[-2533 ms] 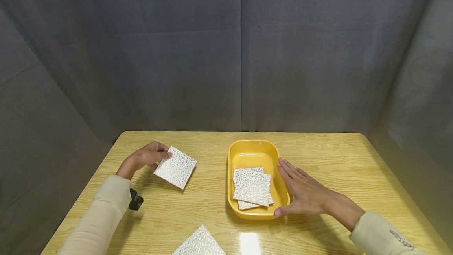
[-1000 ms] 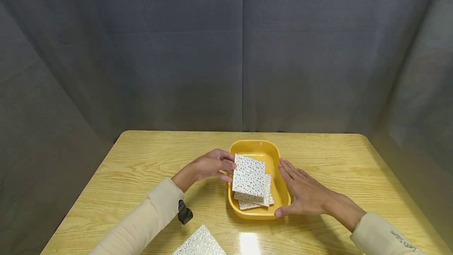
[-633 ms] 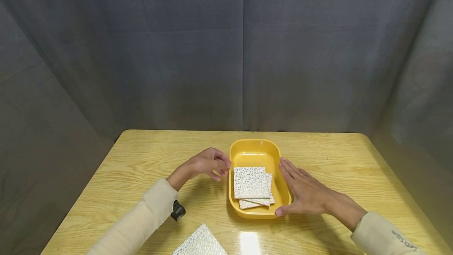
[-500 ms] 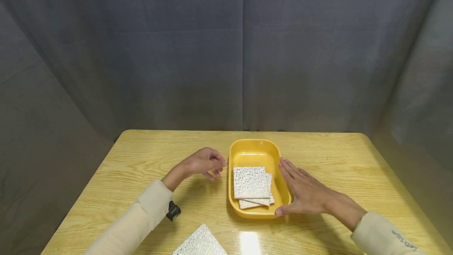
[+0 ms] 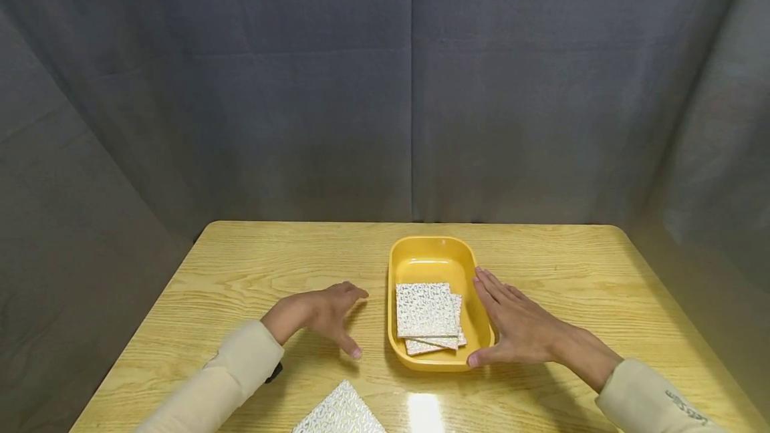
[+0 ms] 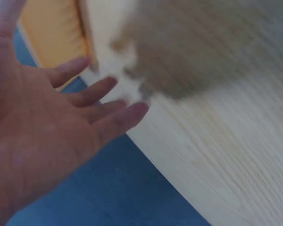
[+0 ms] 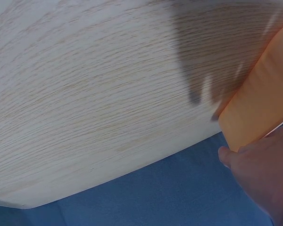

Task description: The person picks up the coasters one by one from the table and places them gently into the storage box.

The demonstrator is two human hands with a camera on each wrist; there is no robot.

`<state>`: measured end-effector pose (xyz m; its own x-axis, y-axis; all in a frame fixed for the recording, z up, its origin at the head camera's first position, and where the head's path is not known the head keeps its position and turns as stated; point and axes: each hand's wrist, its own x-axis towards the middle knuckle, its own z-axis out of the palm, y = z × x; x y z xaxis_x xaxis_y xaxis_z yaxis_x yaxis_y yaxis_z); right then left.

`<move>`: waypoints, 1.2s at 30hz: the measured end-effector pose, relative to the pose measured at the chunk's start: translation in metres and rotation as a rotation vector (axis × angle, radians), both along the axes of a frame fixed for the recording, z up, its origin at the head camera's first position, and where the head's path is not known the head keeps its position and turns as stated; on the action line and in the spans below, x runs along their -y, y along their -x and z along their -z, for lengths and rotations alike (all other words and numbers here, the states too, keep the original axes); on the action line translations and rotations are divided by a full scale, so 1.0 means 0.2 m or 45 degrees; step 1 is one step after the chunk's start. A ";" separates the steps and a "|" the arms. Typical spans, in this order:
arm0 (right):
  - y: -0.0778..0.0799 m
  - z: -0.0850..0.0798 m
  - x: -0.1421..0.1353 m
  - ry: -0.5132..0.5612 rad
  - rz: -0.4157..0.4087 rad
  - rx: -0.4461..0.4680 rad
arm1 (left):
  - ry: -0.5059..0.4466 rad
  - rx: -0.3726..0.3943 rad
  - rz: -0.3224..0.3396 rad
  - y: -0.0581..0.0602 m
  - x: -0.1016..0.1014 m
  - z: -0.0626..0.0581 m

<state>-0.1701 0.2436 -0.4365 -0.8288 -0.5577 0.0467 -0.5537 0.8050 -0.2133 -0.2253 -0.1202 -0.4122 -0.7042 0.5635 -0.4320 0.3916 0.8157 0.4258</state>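
My left hand [image 5: 325, 313] hangs over the table left of the yellow tray [image 5: 428, 267], thumb and fingers spread apart and nothing in them. The left wrist view also shows this hand [image 6: 47, 127] with an empty palm. My right hand [image 5: 523, 329] rests against the tray's right side, fingers straight along the rim and thumb at the near corner. In the right wrist view the tray's outer wall [image 7: 257, 99] stands beside that hand [image 7: 269, 174]. Several thin white squares [image 5: 424, 309] with a shiny pattern lie stacked askew in the tray. Another patterned square [image 5: 341, 413] lies near the front, partly out of frame.
The wooden table [image 5: 571, 272] has rounded far corners. A grey curtain [image 5: 301, 119] hangs behind it and along both sides. A bright light reflection shows on the tabletop in front of the tray.
My left hand brought a patterned square from the left into the tray and let it go on the stack. It then drew back left and nearer, fingers spreading. The right hand stayed.
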 end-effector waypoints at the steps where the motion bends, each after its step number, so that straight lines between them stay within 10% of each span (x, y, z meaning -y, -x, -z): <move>1: 0.00 0.00 0.00 -0.001 0.001 -0.002 | 0.054 -0.005 0.016 -0.02 -0.01 0.01; 15: 0.00 0.00 0.00 -0.007 -0.002 0.004 | 0.527 -0.106 0.117 -0.17 -0.11 0.07; 36: 0.00 0.00 0.00 0.001 -0.001 -0.006 | 0.408 -0.133 -0.066 -0.01 0.03 0.04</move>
